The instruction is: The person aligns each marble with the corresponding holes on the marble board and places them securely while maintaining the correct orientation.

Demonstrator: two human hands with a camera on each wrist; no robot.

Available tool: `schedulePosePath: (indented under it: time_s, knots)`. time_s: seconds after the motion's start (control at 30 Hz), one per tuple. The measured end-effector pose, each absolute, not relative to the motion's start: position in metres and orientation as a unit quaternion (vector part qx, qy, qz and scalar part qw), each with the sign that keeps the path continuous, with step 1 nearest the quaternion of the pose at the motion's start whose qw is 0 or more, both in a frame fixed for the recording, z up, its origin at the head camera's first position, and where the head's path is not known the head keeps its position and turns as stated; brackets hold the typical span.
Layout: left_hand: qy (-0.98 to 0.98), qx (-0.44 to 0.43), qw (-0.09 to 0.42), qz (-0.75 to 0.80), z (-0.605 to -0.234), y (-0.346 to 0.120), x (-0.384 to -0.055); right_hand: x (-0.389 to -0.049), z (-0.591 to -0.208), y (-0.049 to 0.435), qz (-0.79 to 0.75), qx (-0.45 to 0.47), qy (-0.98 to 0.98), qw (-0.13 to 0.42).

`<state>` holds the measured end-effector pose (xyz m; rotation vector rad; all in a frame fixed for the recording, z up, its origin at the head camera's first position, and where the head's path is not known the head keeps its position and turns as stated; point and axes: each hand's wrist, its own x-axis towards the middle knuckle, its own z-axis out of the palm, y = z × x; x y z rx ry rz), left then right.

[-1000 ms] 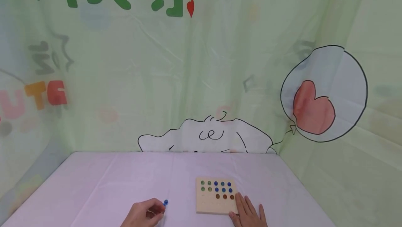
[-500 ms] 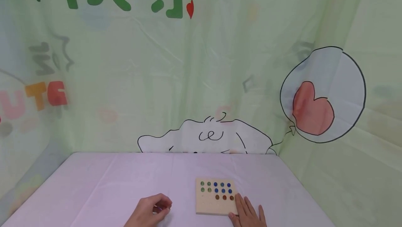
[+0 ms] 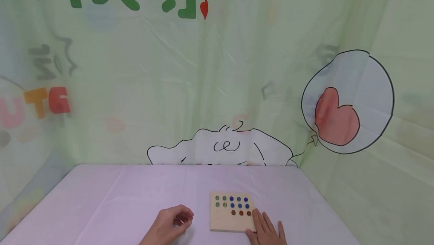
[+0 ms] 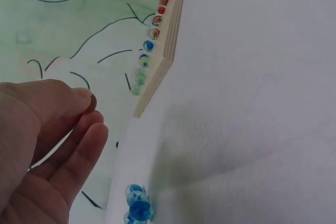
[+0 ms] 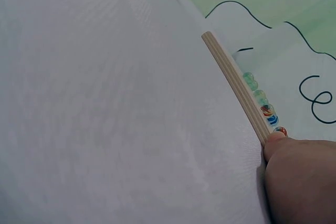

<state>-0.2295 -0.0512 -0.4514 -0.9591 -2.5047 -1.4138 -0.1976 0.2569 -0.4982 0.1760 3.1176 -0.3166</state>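
Observation:
My left hand [image 3: 171, 222] is raised left of a square wooden board [image 3: 225, 226]. Between thumb and fingertips it pinches a small brownish marble [image 4: 93, 104], largely covered by the fingers. Green marbles [image 3: 217, 204], blue marbles [image 3: 232, 205] and reddish-brown marbles [image 3: 241, 213] sit in rows on the board; dimples without marbles show at its front. My right hand [image 3: 268, 230] rests flat at the board's right edge, fingers straight. Its thumb [image 5: 275, 139] touches the board's front corner in the right wrist view.
Several loose blue marbles [image 4: 139, 208] lie on the white tablecloth [image 3: 129, 196], mostly hidden by the left hand in the head view. A pale green printed curtain [image 3: 162, 87] stands behind the table.
My left hand has moved right and slightly up, towards the board, with the marble in its fingers. The right hand and the board have stayed in place.

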Motion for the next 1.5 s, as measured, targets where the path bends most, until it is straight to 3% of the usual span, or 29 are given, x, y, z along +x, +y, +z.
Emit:
schedulePosePath:
  time_s: [0.2, 0.83, 1.5]
  knots:
    - [-0.82, -0.321, 0.054, -0.471, -0.449, -0.042, -0.23, -0.196, -0.498, 0.256, -0.1, 0.058, 0.993, 0.003]
    - [-0.818, -0.277, -0.014, -0.504, -0.44, -0.012, -0.238, -0.196, -0.492, 0.257, -0.109, 0.044, 0.993, -0.005]
    - [-0.816, -0.263, -0.012, -0.515, -0.441, 0.009, -0.247, -0.194, -0.494, 0.257, -0.105, 0.046, 0.993, -0.004]
